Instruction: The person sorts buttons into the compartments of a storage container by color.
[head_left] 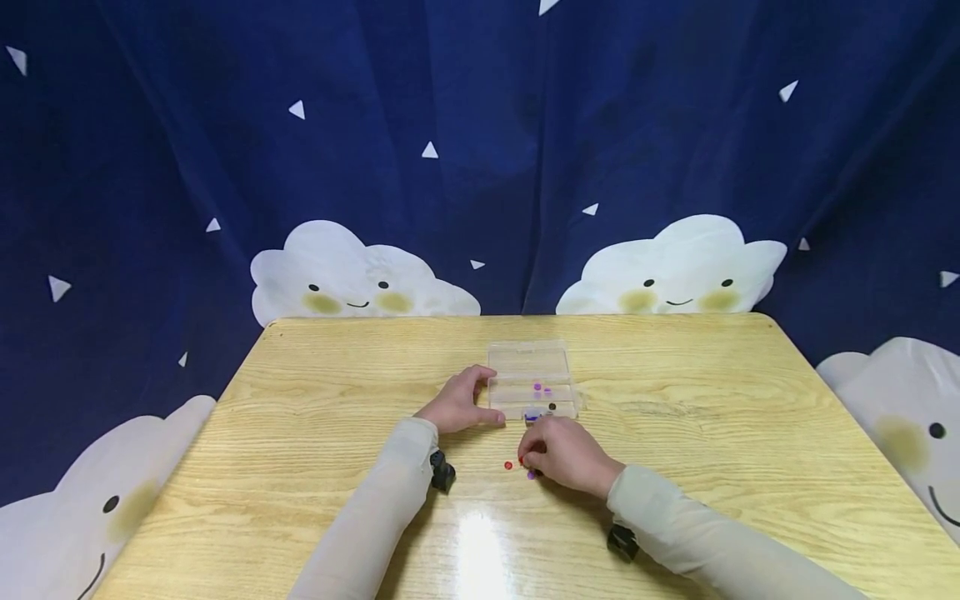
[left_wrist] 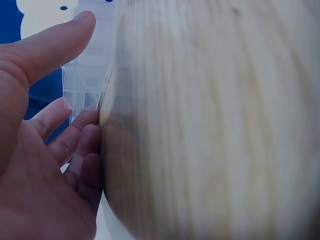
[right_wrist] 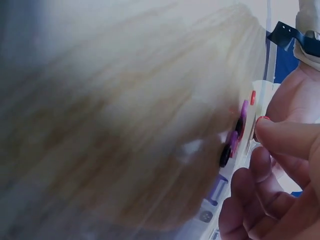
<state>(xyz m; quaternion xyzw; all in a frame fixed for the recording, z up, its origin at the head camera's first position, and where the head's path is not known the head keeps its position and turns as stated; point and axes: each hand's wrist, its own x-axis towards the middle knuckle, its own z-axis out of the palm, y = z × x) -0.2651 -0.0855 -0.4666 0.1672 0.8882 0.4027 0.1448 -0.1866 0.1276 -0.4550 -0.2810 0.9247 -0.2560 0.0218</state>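
A clear plastic box [head_left: 517, 408] lies on the table with its lid [head_left: 528, 360] folded back. Inside it are a few small purple buttons [head_left: 537, 387] and a dark button [head_left: 552, 407]. My left hand [head_left: 459, 403] is at the box's left side, fingers loosely bent and thumb by the front corner; the fingertips overlap the box's end in the left wrist view. In front of the box, my right hand [head_left: 566, 454] pinches a small red button [right_wrist: 263, 118] between thumb and forefinger. Beside its fingertips lie another red button [head_left: 508, 466] and a purple button [head_left: 531, 475].
The wooden table [head_left: 337, 375] reaches back to a dark blue curtain [head_left: 480, 100] with white clouds and triangles. A purple strip [head_left: 532, 417] shows at the box's front edge. Black wrist mounts [head_left: 442, 472] sit under both sleeves.
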